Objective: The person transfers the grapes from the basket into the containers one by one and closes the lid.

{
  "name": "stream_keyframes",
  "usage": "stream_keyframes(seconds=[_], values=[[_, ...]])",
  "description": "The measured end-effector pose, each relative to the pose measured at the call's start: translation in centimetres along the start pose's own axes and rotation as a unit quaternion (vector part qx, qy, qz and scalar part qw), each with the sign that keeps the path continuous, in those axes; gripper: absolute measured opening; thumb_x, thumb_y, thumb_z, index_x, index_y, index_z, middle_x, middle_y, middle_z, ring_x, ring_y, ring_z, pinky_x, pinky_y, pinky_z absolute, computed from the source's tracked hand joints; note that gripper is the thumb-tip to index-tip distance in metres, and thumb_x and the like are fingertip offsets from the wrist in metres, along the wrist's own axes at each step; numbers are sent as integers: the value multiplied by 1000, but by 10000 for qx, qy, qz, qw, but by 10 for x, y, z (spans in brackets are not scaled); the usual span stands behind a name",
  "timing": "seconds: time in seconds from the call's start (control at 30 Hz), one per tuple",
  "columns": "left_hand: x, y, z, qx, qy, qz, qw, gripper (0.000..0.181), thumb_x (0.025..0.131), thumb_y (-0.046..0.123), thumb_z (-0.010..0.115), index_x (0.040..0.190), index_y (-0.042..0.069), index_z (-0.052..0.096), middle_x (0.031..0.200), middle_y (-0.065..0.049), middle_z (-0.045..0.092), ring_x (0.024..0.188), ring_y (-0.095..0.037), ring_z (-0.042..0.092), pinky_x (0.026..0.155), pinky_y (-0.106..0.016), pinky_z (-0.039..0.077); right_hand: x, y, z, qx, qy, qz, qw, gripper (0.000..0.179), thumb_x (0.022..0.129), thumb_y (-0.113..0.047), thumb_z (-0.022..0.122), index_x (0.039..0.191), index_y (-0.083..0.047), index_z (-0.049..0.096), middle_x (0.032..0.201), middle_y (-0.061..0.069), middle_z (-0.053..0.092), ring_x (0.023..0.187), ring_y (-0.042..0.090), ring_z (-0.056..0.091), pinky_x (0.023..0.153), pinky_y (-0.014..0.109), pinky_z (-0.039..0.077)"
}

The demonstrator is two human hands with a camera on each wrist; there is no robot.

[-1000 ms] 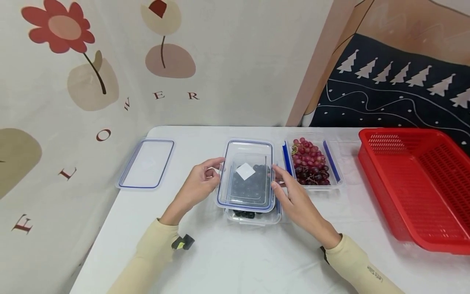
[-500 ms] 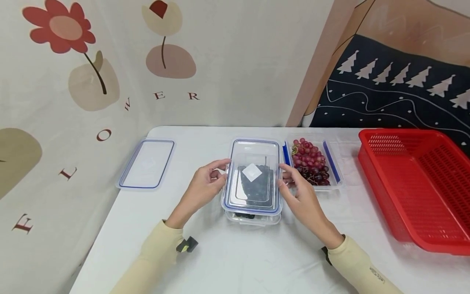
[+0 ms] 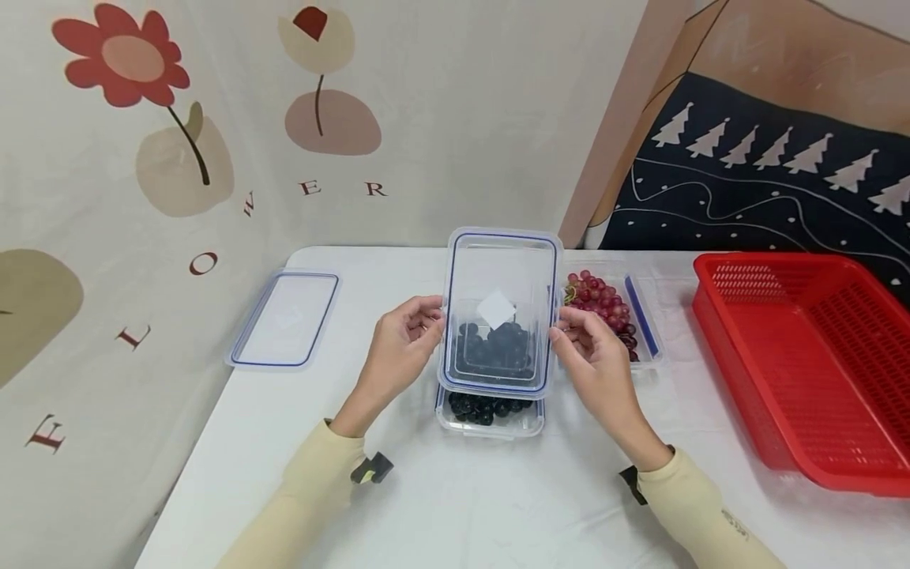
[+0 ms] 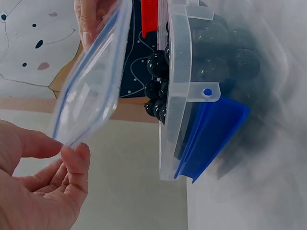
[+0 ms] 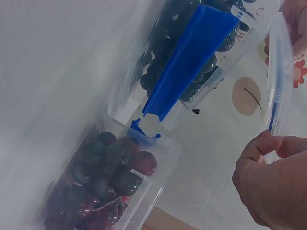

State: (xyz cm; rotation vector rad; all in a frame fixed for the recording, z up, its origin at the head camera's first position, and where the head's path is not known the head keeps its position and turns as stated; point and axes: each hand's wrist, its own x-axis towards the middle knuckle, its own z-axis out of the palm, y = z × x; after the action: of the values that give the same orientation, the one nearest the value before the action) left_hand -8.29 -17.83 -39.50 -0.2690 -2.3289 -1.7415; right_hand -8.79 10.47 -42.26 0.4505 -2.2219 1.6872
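Observation:
A clear lid (image 3: 498, 269) with a blue seal line and a white diamond sticker is held above a clear container (image 3: 455, 430) of dark grapes (image 3: 483, 408). My left hand (image 3: 403, 344) pinches the lid's left edge between thumb and fingers. At the opposite edge, my right hand (image 3: 592, 356) pinches it the same way. In the left wrist view the lid (image 4: 93, 81) is tilted and apart from the container's rim, and a blue side clip (image 4: 211, 139) hangs down. Through the lid, the rest of the grapes show dimly.
Another clear container (image 3: 643, 316) with red and dark grapes (image 3: 600, 296) stands right of the lid, partly covered by it and my right hand. A second lid (image 3: 284, 320) lies at the table's left edge. A red plastic basket (image 3: 775, 379) stands at the right.
Both hands moved right, and the lid with them. It then rose away from the container and tilted, uncovering more dark grapes at the front.

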Motion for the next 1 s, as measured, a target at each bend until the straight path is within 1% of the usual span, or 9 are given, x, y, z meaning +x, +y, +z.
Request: stream_keyframes(seconds=[0.17, 0.3, 0.4, 0.53, 0.63, 0.7, 0.83, 0.9, 1.0], values=[[2, 2, 1, -91, 243, 365, 9990, 17, 98, -10, 72, 115, -6, 73, 102, -15, 73, 92, -23, 66, 73, -20, 50, 2, -1, -1, 141, 344, -309, 9988, 17, 101, 8, 74, 118, 8, 72, 99, 12, 70, 82, 12, 63, 73, 16, 52], [2, 5, 0, 43, 442, 794, 9958, 18, 96, -10, 75, 114, -5, 74, 96, -12, 70, 87, -23, 63, 71, -20, 48, 4, -1, -2, 163, 471, -660, 9966, 13, 100, 9, 74, 113, 7, 72, 99, 14, 73, 78, 11, 62, 69, 17, 50], [2, 6, -1, 63, 509, 958, 9941, 20, 97, -8, 77, 115, -2, 76, 87, -9, 70, 75, -23, 60, 66, -22, 47, 4, -2, -3, 96, 563, -883, 9945, 13, 99, 9, 75, 112, 6, 73, 100, 17, 73, 79, 10, 63, 70, 16, 51], [-1, 6, -3, -32, 423, 941, 9947, 20, 100, -1, 78, 119, 4, 79, 82, -4, 76, 67, -21, 67, 66, -24, 51, 4, -2, -3, -65, 713, -1124, 9911, 14, 98, 10, 76, 111, 5, 74, 99, 15, 75, 83, 6, 66, 74, 14, 52], [-3, 4, -3, -187, 319, 920, 9951, 19, 101, 2, 78, 120, 6, 78, 87, -5, 80, 74, -23, 75, 72, -26, 58, 4, -1, -4, -266, 766, -1321, 9879, 15, 96, 11, 77, 110, 4, 76, 98, 14, 77, 86, 5, 68, 76, 14, 52], [-3, 4, -4, -321, 232, 903, 9951, 18, 101, 1, 77, 118, 6, 77, 89, -6, 80, 80, -28, 78, 75, -29, 60, 3, 0, -5, -435, 760, -1443, 9857, 15, 96, 10, 79, 109, 3, 77, 98, 13, 78, 84, 5, 68, 72, 15, 51], [-4, 2, -5, -428, 39, 831, 9956, 17, 102, -3, 72, 117, 5, 75, 96, -8, 82, 88, -35, 79, 79, -30, 61, -1, 2, -8, -877, 787, -1741, 9776, 17, 95, 7, 81, 110, 3, 78, 99, 11, 80, 75, 13, 67, 66, 16, 46], [-4, 1, -7, -322, -2, 789, 9964, 18, 104, -2, 67, 118, 5, 75, 98, -8, 81, 87, -35, 78, 78, -30, 60, -4, 4, -9, -1080, 736, -1874, 9736, 21, 95, 7, 80, 115, 3, 78, 105, 12, 81, 79, 20, 73, 72, 15, 49], [-6, -2, -8, -28, 26, 687, 9976, 19, 108, 6, 64, 122, 5, 76, 100, -8, 80, 82, -29, 76, 70, -26, 56, -8, 8, -9, -1279, 573, -2024, 9692, 27, 95, 7, 74, 123, 3, 77, 114, 14, 80, 92, 28, 77, 81, 15, 51]])
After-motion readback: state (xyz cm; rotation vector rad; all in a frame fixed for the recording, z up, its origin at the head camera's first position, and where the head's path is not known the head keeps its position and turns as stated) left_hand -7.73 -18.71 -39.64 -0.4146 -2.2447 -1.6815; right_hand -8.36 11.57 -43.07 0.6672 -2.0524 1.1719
